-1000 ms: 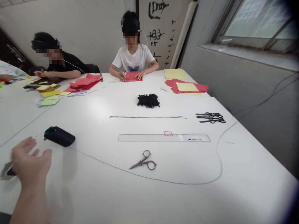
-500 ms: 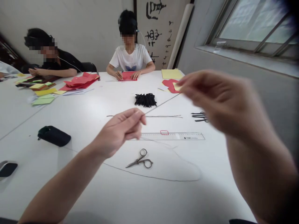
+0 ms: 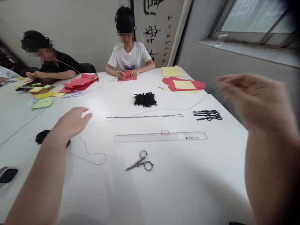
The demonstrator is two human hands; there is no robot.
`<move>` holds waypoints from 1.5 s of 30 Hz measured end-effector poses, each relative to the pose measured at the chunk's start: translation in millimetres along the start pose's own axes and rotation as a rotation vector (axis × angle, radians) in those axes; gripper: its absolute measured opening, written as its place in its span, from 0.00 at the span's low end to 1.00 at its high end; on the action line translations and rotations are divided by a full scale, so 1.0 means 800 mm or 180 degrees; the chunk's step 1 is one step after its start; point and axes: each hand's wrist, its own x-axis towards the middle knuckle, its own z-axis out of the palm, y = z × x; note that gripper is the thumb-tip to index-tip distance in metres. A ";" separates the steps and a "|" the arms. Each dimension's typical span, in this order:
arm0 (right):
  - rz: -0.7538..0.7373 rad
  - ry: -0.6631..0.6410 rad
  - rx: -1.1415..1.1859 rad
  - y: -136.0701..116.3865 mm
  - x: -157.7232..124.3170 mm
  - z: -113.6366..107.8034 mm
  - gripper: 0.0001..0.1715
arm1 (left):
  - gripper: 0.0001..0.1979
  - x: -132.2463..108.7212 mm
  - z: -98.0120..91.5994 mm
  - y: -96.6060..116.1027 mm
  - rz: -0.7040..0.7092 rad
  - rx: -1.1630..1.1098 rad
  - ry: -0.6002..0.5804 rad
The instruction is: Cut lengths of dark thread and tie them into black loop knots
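Observation:
My left hand (image 3: 70, 123) hovers low over the white table (image 3: 187, 190) at the left, fingers together. A thin grey cord (image 3: 93, 162) runs up into its underside and curls on the table below it. My right hand (image 3: 253, 97), blurred, is raised at the right and pinches the cord's other stretch, which sags down across the table toward the middle. Between my hands lie a clear ruler (image 3: 161, 137) with a red band (image 3: 165, 132) on it, small steel scissors (image 3: 140, 162) and a straight cut length of cord (image 3: 145, 117).
A black cord bundle (image 3: 145, 99) and black knotted pieces (image 3: 207, 115) lie beyond the ruler. A dark pouch (image 3: 39, 137) and a phone (image 3: 7, 175) sit at the left. Two people work with red, yellow and green paper sheets (image 3: 79, 82) at the far side.
My hands have spread apart: the left moved left and down, the right swung further right. The cord loop near the scissors was drawn away, and the cord now lies slack across the table.

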 end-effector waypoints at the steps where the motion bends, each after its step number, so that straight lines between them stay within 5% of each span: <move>1: -0.0052 -0.0012 -0.0136 -0.023 -0.004 0.015 0.09 | 0.17 -0.006 0.002 0.017 0.0140 -0.0028 0.0196; 4: -0.0459 -0.0678 -0.0169 -0.080 -0.013 0.049 0.06 | 0.12 -0.032 0.003 0.077 0.1217 -0.0941 0.0770; 5: -0.0562 -0.0903 -0.0080 -0.095 -0.017 0.058 0.05 | 0.11 -0.041 0.004 0.097 0.1511 -0.1371 0.0641; 7: -0.0689 -0.1219 0.0135 -0.117 -0.024 0.070 0.05 | 0.10 -0.058 0.008 0.128 0.1807 -0.2036 0.0011; 11: -0.0747 -0.1369 0.0452 -0.136 -0.036 0.083 0.06 | 0.11 -0.075 0.023 0.156 0.1681 -0.2782 -0.1116; 17: -0.0613 -0.1509 0.0609 -0.136 -0.041 0.088 0.06 | 0.09 -0.072 0.032 0.155 0.1393 -0.3011 -0.1756; 23: -0.0329 -0.1455 0.0971 -0.125 -0.038 0.098 0.05 | 0.10 -0.068 0.041 0.154 0.1186 -0.3031 -0.1965; 27: 0.0146 -0.0939 0.1306 -0.101 -0.022 0.097 0.07 | 0.09 -0.061 0.045 0.146 0.1003 -0.3147 -0.2378; 37: 0.1528 0.1158 0.1439 0.011 0.032 0.050 0.03 | 0.10 -0.045 0.077 0.123 0.0377 -0.2472 -0.3480; 39: 0.1813 0.1066 0.0995 0.031 0.032 0.042 0.03 | 0.11 -0.038 0.092 0.117 0.0219 -0.2409 -0.3557; 45: 0.2504 -0.0089 -0.0824 0.044 0.025 0.032 0.11 | 0.11 -0.027 0.129 0.106 -0.0232 -0.2402 -0.3825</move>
